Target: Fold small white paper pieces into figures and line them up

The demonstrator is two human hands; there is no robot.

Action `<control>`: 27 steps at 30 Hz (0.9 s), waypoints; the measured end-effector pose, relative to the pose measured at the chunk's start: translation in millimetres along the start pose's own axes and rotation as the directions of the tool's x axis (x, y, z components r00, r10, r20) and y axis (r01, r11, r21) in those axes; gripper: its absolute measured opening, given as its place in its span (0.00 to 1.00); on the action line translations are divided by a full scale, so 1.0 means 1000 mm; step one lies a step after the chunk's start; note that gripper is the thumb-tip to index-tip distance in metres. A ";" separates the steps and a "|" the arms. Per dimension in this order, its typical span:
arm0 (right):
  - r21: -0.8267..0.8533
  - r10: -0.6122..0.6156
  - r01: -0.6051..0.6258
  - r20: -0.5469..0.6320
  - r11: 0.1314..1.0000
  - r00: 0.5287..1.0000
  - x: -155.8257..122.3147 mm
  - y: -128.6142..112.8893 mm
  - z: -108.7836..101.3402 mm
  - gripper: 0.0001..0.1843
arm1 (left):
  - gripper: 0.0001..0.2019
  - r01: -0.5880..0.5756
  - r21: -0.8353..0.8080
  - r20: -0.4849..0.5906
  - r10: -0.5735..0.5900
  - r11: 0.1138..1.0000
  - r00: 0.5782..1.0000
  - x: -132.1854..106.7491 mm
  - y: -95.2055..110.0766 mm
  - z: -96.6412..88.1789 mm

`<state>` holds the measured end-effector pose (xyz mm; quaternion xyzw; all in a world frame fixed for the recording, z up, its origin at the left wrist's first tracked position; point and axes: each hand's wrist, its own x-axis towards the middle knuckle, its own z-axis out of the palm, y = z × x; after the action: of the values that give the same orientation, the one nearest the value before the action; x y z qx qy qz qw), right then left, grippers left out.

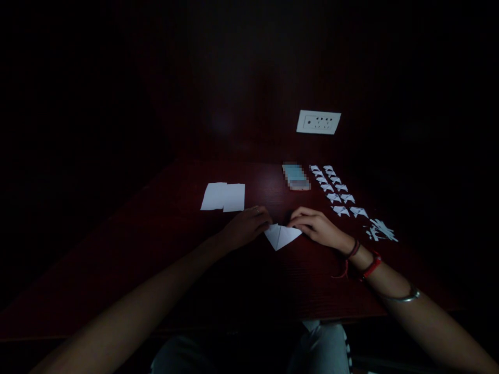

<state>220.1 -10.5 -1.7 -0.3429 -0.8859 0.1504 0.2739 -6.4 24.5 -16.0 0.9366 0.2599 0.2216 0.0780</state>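
A folded white paper (281, 237), shaped like a triangle with its point toward me, lies on the dark red table in front of me. My left hand (251, 223) pinches its upper left corner, fingers closed on the edge. At the upper right corner, my right hand (317, 226) has its thumb and fingers closed on the paper too. A crease runs down the middle of the triangle. Beyond my left hand rest flat white paper sheets (224, 197), partly overlapping.
Two rows of small folded paper pieces (340, 210) run along the right side of the table (163, 228). Nearer me is a heap of thin paper strips (382, 230). A phone-like object (296, 176), pixelated, lies behind my hands. A socket plate (318, 122) is on the wall.
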 end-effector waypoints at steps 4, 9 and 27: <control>0.054 -0.001 0.000 0.022 0.999 1.000 0.000 -0.001 0.000 0.13 | 0.04 -0.008 -0.026 0.044 0.009 1.000 0.999 -0.002 -0.001 -0.001; 0.119 0.047 -0.053 0.048 0.991 0.998 0.002 -0.006 -0.001 0.14 | 0.04 0.049 -0.025 0.020 -0.049 0.998 0.999 -0.003 0.001 -0.002; 0.012 0.040 -0.046 0.282 0.999 0.959 0.001 -0.005 -0.001 0.17 | 0.16 0.017 -0.138 0.291 0.024 0.990 0.956 -0.014 -0.002 -0.038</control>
<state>217.5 -13.8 1.5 -0.3346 -0.9068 0.2116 0.1448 -35.2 20.3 11.8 0.9518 0.2277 0.0984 0.1802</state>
